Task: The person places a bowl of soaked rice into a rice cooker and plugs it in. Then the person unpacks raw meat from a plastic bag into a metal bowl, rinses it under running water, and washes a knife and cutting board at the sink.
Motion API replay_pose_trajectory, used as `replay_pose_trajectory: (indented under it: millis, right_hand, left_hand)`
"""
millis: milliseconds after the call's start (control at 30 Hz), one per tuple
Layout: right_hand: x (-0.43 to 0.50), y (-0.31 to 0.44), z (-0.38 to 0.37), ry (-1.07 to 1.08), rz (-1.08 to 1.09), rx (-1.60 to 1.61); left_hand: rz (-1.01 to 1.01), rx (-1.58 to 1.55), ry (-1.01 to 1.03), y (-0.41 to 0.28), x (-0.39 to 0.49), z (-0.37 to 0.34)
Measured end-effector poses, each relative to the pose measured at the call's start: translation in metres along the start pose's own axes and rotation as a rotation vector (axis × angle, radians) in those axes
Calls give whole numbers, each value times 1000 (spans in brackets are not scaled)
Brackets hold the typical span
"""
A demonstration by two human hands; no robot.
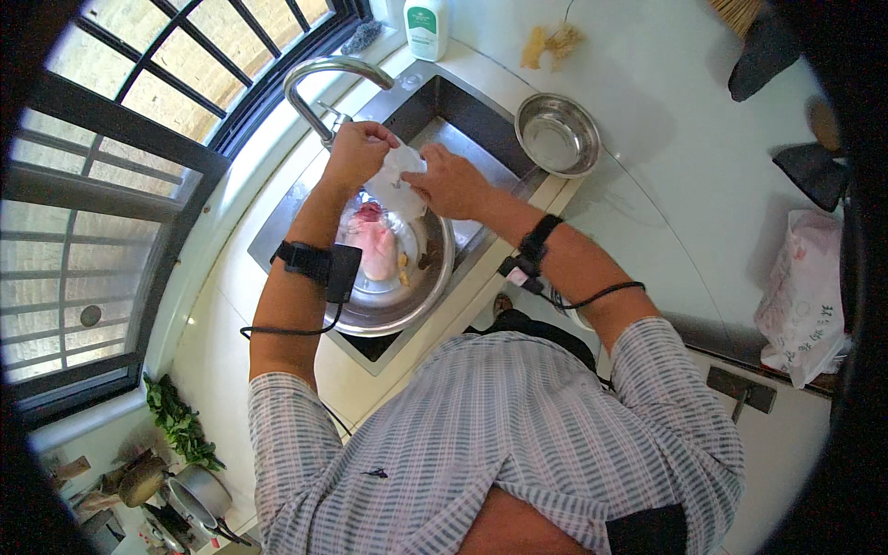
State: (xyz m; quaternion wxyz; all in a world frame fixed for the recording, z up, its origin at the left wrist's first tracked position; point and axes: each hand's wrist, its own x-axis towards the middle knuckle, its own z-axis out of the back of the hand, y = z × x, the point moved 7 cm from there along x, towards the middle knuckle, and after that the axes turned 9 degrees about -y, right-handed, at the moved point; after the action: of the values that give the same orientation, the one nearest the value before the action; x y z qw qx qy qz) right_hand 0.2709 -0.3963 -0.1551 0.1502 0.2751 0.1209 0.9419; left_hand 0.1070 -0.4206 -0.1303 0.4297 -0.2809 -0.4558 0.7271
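A thin, whitish translucent piece, perhaps a plastic bag (397, 182), is stretched between my two hands. My left hand (361, 154) pinches its upper left edge, near the faucet. On the other side, the fingers of my right hand (452, 183) grip its right edge. Below them a round metal basin (445, 284) rests over the near part of the steel sink (479, 104). A pale pink piece of raw meat (374, 246) with a dark red end lies in the basin. Small yellowish pieces (404, 269), perhaps ginger, lie beside it.
The curved faucet (305, 90) rises left of my hands. A metal bowl (557, 135) sits at the sink's right corner. Behind the sink stands a white and green bottle (425, 31). Leafy greens (177, 423) and a pot (200, 494) lie lower left, a plastic bag (801, 298) far right.
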Motion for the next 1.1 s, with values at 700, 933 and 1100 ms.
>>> replay_pose_trajectory:
  millis: [700, 933, 1100]
  right_hand:
    - [-18, -91, -24, 142, -413, -357]
    - [19, -125, 54, -23, -529, -198]
    - [32, -107, 122, -37, -554, -87]
  left_hand:
    - [-312, 653, 90, 1, -26, 30]
    - [-174, 968, -137, 13, -33, 31]
    - [-52, 954, -302, -29, -27, 36]
